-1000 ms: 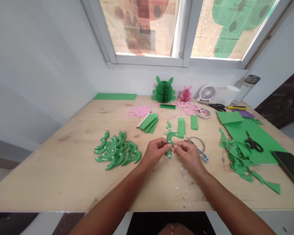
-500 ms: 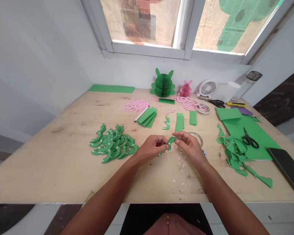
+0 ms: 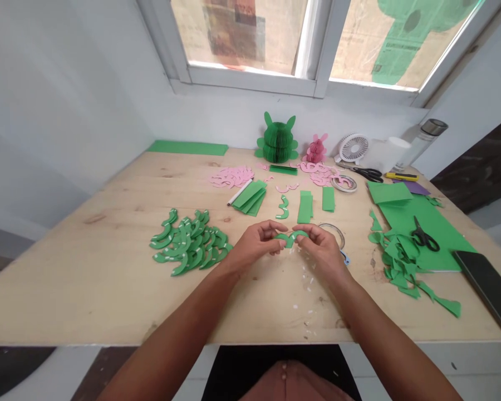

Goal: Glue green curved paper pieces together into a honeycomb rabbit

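Note:
Between my two hands, just above the table, is a wavy green paper cutout (image 3: pixel 290 240) with small white strips on it. The fingers and thumb of my left hand (image 3: pixel 262 240) pinch its left end. My right hand (image 3: pixel 317 243) grips the right end the same way. Beyond them lies a similar wavy green paper piece (image 3: pixel 283 207), also with white strips. Left of my hands is a heap of curved green paper cutouts (image 3: pixel 192 242) marked with white strips. A roll of tape (image 3: pixel 338 234) is partly hidden behind my right hand.
Green paper scraps (image 3: pixel 401 259), black scissors (image 3: pixel 425 239) and a dark phone (image 3: pixel 484 289) lie to the right. Folded green papers (image 3: pixel 250 197) and pink cutouts (image 3: pixel 232 176) are further back. A green paper figure (image 3: pixel 278 142) and a small fan (image 3: pixel 353 148) stand by the wall.
The green cutout has turned more level and spread sideways between my hands. My left hand has shifted slightly up, its fingers stretched further along the piece.

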A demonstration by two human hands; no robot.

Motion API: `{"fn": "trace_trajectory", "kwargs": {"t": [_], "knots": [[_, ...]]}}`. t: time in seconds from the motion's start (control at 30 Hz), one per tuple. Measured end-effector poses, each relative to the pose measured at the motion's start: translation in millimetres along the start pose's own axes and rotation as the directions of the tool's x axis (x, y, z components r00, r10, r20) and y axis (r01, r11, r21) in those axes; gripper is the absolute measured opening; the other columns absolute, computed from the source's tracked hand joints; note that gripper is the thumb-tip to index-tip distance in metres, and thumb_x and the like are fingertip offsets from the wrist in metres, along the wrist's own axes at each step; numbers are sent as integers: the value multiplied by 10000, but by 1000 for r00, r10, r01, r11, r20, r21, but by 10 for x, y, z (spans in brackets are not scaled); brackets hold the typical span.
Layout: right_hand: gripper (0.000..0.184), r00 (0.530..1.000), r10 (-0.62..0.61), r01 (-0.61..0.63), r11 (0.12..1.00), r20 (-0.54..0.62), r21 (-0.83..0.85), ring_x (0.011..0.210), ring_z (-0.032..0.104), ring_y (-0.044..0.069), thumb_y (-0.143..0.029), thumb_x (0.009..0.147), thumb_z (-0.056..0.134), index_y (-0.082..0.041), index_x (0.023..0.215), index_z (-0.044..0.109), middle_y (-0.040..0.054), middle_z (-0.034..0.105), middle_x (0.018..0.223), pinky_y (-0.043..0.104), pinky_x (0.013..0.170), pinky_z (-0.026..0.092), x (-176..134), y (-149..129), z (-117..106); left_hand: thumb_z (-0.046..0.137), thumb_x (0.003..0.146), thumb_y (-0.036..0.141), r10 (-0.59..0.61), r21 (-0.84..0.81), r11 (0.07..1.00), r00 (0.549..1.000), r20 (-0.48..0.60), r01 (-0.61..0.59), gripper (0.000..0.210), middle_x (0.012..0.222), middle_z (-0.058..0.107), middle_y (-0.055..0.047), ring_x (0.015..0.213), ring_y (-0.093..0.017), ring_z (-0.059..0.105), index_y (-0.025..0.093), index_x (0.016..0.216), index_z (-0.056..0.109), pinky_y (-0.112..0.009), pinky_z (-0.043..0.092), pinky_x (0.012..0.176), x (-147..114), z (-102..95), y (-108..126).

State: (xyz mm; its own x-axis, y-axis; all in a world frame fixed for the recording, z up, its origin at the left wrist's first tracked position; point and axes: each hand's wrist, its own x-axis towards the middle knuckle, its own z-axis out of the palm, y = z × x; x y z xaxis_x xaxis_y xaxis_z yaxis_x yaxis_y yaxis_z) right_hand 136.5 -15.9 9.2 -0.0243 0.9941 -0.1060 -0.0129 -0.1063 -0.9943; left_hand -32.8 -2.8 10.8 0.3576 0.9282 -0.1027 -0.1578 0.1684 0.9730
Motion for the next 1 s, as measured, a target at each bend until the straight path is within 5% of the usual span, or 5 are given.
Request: {"fn": "trace_trajectory", "kwargs": {"t": [0.17, 0.4, 0.67, 1.0], "knots": [[274, 987, -14, 35, 991, -159, 125, 630, 533, 128, -327, 637, 691, -181, 868, 661, -6, 615, 667, 243, 585, 400, 21, -2, -4, 759, 628, 235, -102, -250, 963, 995, 5, 100, 388, 695, 637, -18, 579, -113, 569, 164, 982, 615, -235, 417, 551, 7, 31, -19], [235, 981, -48, 82, 980, -187, 181, 629, 529, 125, -299, 635, 699, -190, 842, 679, -22, 613, 644, 259, 611, 396, 20, 10, 23, 761, 640, 266, -143, -283, 950, 990, -5, 136, 266, 683, 664, -45, 573, -124, 593, 126, 824, 630, -234, 426, 531, 11, 161, -91], [229, 996, 32, -7, 957, -82, 291, 693, 565, 134, -322, 651, 723, -207, 845, 685, -11, 637, 700, 265, 670, 408, -29, -18, 62, 765, 611, 235, -102, -265, 962, 985, -141, 61, 194, 615, 655, -34, 516, -107, 567, 114, 694, 639, -227, 417, 510, 20, 169, -82], [235, 994, 68, -96, 899, 82, 427, 627, 536, 116, -378, 694, 712, -176, 813, 708, -4, 606, 646, 256, 630, 374, -24, -42, 38, 759, 602, 214, -118, -272, 959, 985, -128, 79, 173, 582, 635, -23, 488, -92, 536, 112, 684, 646, -215, 393, 484, 3, 152, -42]]}}
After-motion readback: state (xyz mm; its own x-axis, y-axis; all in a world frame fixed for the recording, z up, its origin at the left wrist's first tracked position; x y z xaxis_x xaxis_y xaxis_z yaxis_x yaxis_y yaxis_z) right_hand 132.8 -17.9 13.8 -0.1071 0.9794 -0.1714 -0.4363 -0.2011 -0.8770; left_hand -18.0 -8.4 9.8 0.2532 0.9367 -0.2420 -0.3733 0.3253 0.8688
